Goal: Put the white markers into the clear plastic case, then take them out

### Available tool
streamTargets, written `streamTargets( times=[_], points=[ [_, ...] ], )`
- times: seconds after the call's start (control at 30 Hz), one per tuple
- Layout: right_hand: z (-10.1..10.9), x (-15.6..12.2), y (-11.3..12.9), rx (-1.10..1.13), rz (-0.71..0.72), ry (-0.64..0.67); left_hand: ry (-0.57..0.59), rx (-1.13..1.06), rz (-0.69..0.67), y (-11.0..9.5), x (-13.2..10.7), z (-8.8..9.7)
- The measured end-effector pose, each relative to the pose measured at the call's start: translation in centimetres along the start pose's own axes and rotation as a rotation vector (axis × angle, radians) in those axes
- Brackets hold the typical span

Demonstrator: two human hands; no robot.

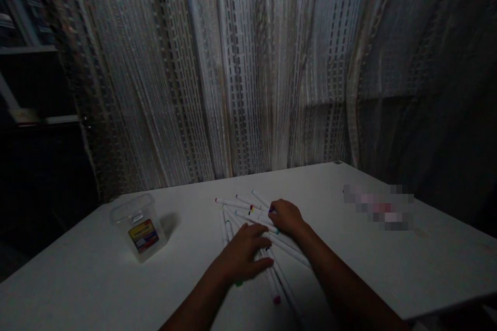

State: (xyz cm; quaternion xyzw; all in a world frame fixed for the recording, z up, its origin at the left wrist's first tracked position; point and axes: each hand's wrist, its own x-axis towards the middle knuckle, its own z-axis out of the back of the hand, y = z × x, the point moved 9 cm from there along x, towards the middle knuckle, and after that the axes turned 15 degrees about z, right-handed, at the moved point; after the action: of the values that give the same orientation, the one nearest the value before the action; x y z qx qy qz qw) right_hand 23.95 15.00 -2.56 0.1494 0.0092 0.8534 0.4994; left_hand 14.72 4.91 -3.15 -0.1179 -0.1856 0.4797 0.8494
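A loose pile of several slim white felt-tip markers with coloured caps lies spread across the white table. My left hand rests palm down on the near part of the pile, its fingers spread and touching the markers. My right hand lies on the far part, its fingers curled over the marker barrels. One marker with a magenta cap points toward me below my left hand. Parts of several markers are hidden under both hands.
A clear plastic tub with a yellow and red label stands on the table to the left. A pixelated blurred object lies at the right. A hanging striped curtain rises behind the table, and dark shelving stands at the left.
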Motion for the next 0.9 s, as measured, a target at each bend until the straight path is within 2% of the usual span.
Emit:
streamTargets(
  times=[0.1,0.2,0.47,0.57,0.67,0.73,0.83,0.9],
  points=[
    [0.1,0.0,-0.2,-0.009,-0.029,0.014,-0.083,-0.043,0.057,2.4,0.1,1.4],
    [0.1,0.0,-0.4,-0.015,-0.039,0.032,-0.117,-0.081,0.112,4.1,0.3,2.5],
    [0.0,-0.2,0.4,0.003,-0.009,0.056,-0.149,-0.036,0.215,6.9,0.5,2.7],
    [0.1,0.1,1.2,0.021,0.036,0.047,-0.126,0.069,0.227,6.2,0.7,3.3],
    [0.6,1.0,1.9,0.051,0.084,0.046,-0.018,0.158,0.137,4.2,0.8,3.4],
    [0.8,1.8,2.3,0.054,0.115,0.072,0.002,0.183,0.100,3.5,0.9,3.5],
    [0.4,2.8,2.4,0.024,0.149,0.121,-0.007,0.214,0.107,4.3,1.0,2.9],
    [0.1,3.2,2.5,0.014,0.178,0.081,-0.003,0.214,0.127,5.3,0.9,2.0]
  ],
)
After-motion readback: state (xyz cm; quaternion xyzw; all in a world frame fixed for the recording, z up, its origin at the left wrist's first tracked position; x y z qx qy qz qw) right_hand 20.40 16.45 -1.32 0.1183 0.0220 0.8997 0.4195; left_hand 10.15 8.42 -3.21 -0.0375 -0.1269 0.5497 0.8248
